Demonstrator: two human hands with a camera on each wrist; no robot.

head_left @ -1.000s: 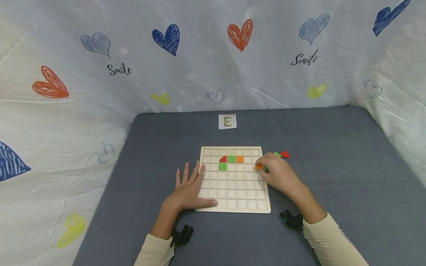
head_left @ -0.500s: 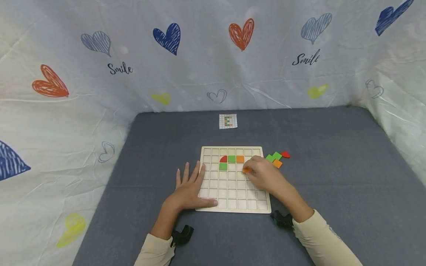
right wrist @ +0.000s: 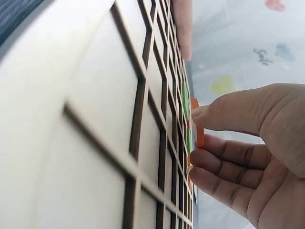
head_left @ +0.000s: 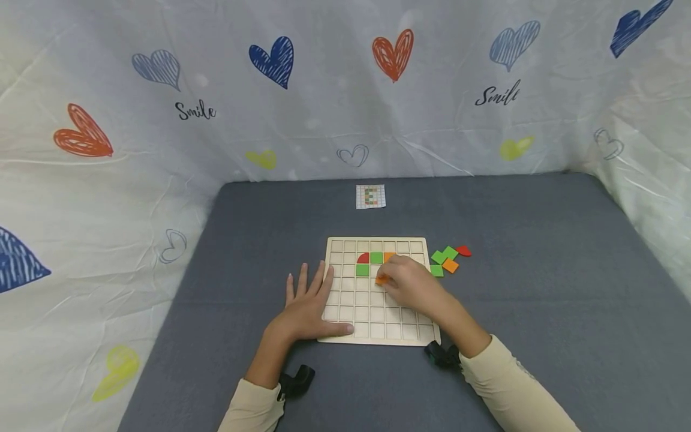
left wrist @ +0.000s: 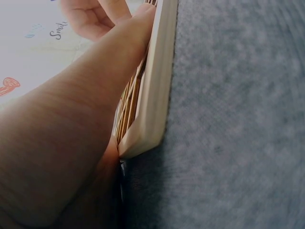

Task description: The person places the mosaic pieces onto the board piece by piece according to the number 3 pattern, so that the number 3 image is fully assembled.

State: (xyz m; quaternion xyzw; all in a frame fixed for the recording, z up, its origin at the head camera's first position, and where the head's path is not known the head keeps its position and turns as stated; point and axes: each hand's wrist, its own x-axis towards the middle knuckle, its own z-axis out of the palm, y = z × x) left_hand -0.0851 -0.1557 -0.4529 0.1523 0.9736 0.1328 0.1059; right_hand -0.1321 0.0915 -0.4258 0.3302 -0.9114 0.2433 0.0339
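Grey table: right hand (head_left: 412,285) pinches orange tile (head_left: 382,279) over board (head_left: 345,312).

A small flat orange square tile (head_left: 382,279) pinched at the frame's centre, held just above the pale wooden grid board (head_left: 345,327), below its green and orange tiles.
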